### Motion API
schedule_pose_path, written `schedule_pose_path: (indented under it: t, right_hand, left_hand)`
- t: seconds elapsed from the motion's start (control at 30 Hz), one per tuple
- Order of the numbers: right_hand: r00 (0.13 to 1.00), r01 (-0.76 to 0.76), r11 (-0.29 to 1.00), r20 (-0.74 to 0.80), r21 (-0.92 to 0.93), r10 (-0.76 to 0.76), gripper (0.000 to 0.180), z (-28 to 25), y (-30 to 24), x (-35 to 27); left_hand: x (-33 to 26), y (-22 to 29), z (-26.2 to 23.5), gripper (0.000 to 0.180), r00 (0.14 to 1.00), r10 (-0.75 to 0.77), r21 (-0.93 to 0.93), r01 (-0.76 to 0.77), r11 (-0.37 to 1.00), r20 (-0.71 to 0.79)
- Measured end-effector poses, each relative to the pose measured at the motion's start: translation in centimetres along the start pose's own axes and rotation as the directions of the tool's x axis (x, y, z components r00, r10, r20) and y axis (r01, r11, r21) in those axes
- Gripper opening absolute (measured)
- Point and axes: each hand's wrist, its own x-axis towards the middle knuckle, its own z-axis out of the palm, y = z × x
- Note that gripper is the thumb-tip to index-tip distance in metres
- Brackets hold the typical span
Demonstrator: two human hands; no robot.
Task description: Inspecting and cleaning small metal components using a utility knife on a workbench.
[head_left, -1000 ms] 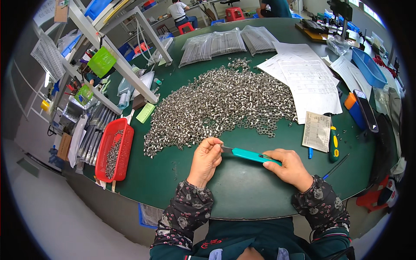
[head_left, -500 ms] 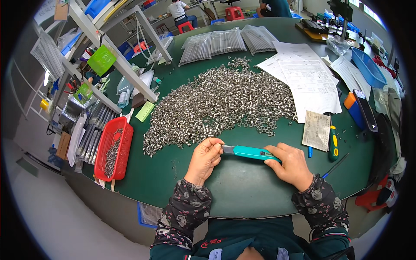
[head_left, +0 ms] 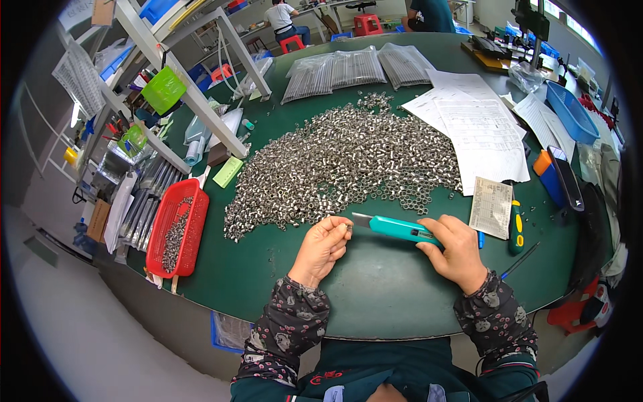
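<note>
Head view: A worker seated at a green worktable (head_left: 375, 281) holds a teal utility knife (head_left: 396, 228) in the right hand (head_left: 455, 251), fingers wrapped shut around the rear of its handle, the short blade end pointing toward the other hand. The left hand (head_left: 323, 246) has its fingers curled together, with the fingertips (head_left: 343, 228) pinched on 1 small metal part (head_left: 349, 228), too small to make out in detail. The knife's blade tip sits just beside that pinched part; whether the 2 touch cannot be told from here.

Both hands hover low over bare table, near the front edge of a wide heap of small silvery metal sleeves (head_left: 341, 164) spread across the middle of the surface. A red plastic basket (head_left: 178, 228) holding more of the same parts lies at the table's left edge, well apart from the hands. To the right of the knife hand, a small printed card (head_left: 491, 208) and a yellow-and-green screwdriver (head_left: 515, 224) lie flat on the table. White paper sheets (head_left: 475, 130) overlap the heap's far right side, with clear bags of tubes (head_left: 355, 67) beyond them and a blue tray (head_left: 570, 110) at the far right.
</note>
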Motion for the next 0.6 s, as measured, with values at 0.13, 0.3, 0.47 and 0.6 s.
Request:
schedule_pose_path:
  t: [0.13, 0.3, 0.47, 0.6]
  right_hand:
    - [0.997, -0.054, 0.996, -0.062, -0.078, 0.049, 0.030, 0.02, -0.11, 0.13]
    - [0.995, -0.083, 0.986, 0.037, -0.146, 0.089, 0.028, 0.54, 0.36, -0.35]
    - [0.988, -0.143, 0.988, 0.050, -0.053, 0.146, 0.028, 0.47, 0.05, -0.41]
    - [0.978, -0.183, 0.979, 0.119, 0.092, 0.172, 0.025, 0.61, -0.02, -0.52]
  left_hand:
    - [0.10, 0.02, 0.02, 0.011, 1.000, -0.014, -0.010, 0.014, 1.000, -0.024]
    - [0.23, 0.15, 0.12, 0.011, 0.999, -0.006, -0.079, 0.004, 0.997, -0.035]
    - [0.24, -0.05, -0.08, 0.014, 1.000, 0.025, -0.038, -0.025, 0.999, -0.008]
    - [0.22, 0.11, 0.25, 0.015, 0.999, 0.015, -0.039, -0.017, 0.999, -0.046]
